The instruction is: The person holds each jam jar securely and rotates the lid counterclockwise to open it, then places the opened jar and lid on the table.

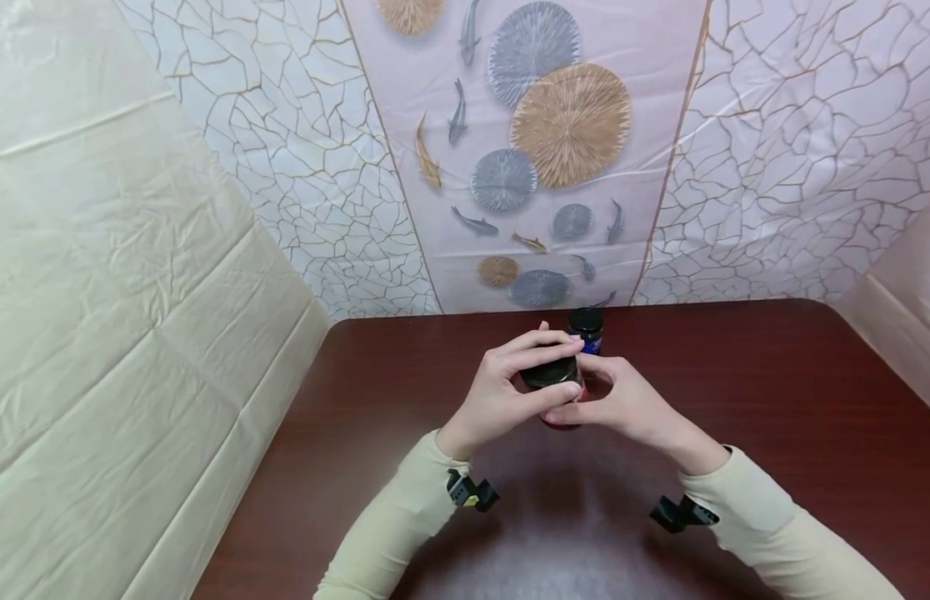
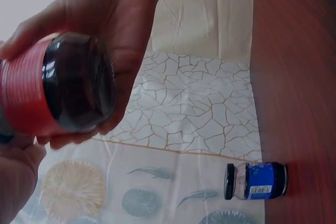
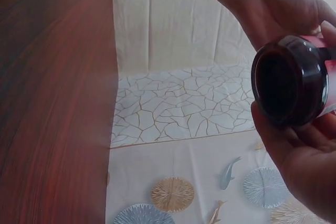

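Both hands hold a dark jar with a red label and a black lid (image 1: 549,374), its dark base (image 2: 84,85) showing in the left wrist view. From above and the left, my left hand (image 1: 502,383) grips the lid, with fingers across its far side and the thumb on the near side. Lower down, my right hand (image 1: 632,404) grips the jar's body (image 3: 291,85) between thumb and fingers. The jar is off the table in the wrist views. Fingers hide much of its label.
A small jar with a blue label and black lid (image 2: 260,181) stands upright on the dark red-brown table (image 1: 405,375), behind the hands near the far edge. Patterned cloth (image 1: 510,283) hangs behind the table, with a beige curtain (image 1: 210,333) on the left.
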`<state>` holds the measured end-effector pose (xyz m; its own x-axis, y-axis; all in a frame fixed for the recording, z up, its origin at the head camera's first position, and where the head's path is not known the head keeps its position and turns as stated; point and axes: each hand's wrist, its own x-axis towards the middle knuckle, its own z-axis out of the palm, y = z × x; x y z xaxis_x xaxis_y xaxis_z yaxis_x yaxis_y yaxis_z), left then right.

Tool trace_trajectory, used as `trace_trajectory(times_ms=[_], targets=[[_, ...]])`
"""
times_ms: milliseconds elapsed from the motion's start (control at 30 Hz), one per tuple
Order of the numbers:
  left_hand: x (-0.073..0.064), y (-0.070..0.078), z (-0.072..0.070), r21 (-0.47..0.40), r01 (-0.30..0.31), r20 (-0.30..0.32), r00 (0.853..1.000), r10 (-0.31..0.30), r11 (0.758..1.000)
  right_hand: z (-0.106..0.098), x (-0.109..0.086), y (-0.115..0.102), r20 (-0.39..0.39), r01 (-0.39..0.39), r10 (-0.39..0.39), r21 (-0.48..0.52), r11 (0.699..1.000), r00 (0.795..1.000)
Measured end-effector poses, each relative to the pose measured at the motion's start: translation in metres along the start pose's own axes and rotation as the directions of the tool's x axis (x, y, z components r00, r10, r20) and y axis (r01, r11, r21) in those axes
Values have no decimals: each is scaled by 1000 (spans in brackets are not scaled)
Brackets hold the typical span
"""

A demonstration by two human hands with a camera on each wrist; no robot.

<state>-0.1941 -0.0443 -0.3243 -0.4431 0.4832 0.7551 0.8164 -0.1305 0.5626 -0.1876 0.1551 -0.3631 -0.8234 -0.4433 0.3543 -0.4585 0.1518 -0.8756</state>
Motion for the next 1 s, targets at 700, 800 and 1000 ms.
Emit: trace_trajectory(times_ms=[700, 800, 1000], targets=[[-9, -50, 18, 2, 142, -266, 954, -137, 990, 21, 6, 5, -271, -67, -1, -240, 969, 963], [-11, -51, 20, 1, 156, -289, 946, -149, 988, 25, 5, 7, -300, -62, -25, -276, 959, 953], [-11, -51, 17, 8, 177, -274, 947, -168, 984, 21, 7, 8, -280, -80, 10, -240, 967, 960]])
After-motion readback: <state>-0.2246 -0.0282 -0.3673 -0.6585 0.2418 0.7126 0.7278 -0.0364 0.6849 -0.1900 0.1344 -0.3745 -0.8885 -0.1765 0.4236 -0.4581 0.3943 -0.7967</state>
